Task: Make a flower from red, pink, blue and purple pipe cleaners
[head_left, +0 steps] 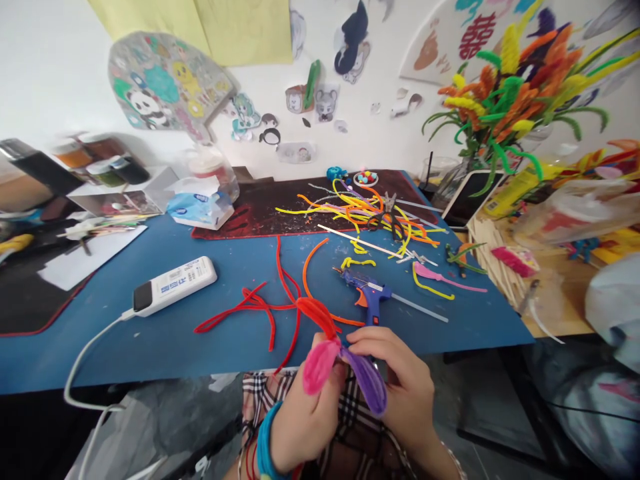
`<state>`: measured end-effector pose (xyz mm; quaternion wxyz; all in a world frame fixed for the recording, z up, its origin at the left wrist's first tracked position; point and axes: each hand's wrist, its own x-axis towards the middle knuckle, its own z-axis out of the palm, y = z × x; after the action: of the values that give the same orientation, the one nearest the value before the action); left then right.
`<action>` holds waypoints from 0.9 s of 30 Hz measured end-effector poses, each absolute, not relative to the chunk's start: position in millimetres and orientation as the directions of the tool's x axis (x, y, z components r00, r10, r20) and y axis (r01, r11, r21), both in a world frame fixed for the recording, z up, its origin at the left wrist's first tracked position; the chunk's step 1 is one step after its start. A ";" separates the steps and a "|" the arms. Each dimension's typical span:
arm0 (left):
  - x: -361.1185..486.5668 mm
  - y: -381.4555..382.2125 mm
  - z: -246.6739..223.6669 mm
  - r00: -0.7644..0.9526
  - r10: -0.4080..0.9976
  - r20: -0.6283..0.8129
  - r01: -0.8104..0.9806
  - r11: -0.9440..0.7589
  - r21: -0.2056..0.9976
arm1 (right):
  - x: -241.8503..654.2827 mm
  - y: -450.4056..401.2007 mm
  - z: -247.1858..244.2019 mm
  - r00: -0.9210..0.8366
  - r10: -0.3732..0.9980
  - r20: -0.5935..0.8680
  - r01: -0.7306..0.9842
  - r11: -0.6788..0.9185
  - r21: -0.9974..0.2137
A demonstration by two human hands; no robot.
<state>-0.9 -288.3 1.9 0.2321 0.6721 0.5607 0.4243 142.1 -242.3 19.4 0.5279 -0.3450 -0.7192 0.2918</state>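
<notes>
Between my two hands, just off the table's front edge, is a pipe-cleaner flower with a red petal (319,315), a pink petal (319,367) and a purple petal (369,383). My left hand (307,423) pinches it from below, behind the pink petal. Fingers of my right hand (400,380) close on its centre beside the purple petal. Loose red pipe cleaners (250,307) lie beyond my left hand, and an orange pipe cleaner (307,270) curves near them. A blue glue gun (370,293) with a glue stick in it rests just past my right hand.
A white power bank (175,287) with a cable lies left. Yellow and orange pipe cleaners (370,210) are heaped at the back with black-handled pliers (390,217). A tissue pack (200,207) stands back left; a phone (473,200) leans right, before a pipe-cleaner bouquet (510,93).
</notes>
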 end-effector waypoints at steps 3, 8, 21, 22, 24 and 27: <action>5.4 -286.2 6.6 0.000 0.976 0.220 0.540 -0.185 0.821 | 142.4 -240.0 18.9 -0.199 0.833 0.517 0.206 0.551 -0.808; 7.8 -284.1 12.1 0.013 0.970 0.245 0.566 -0.209 0.797 | 143.7 -237.4 19.1 -0.173 0.862 0.477 0.203 0.505 -0.839; 4.6 -278.9 18.2 -0.047 0.942 0.332 0.637 -0.227 0.736 | 144.0 -238.1 21.8 -0.177 0.855 0.487 0.213 0.516 -0.830; 3.4 -279.3 16.9 -0.041 0.936 0.349 0.643 -0.243 0.727 | 144.7 -239.3 22.2 -0.180 0.848 0.498 0.207 0.528 -0.824; 0.0 -281.1 14.1 -0.018 0.925 0.380 0.642 -0.281 0.714 | 146.7 -242.5 23.1 -0.188 0.836 0.515 0.185 0.545 -0.818; -5.1 -285.0 11.9 0.032 0.913 0.406 0.608 -0.340 0.718 | 149.7 -248.1 25.2 -0.207 0.810 0.549 0.135 0.579 -0.804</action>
<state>-5.1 -285.0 11.9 0.1773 0.6960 0.5463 0.4310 149.7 -248.1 25.2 0.5347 -0.3328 -0.7097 0.3156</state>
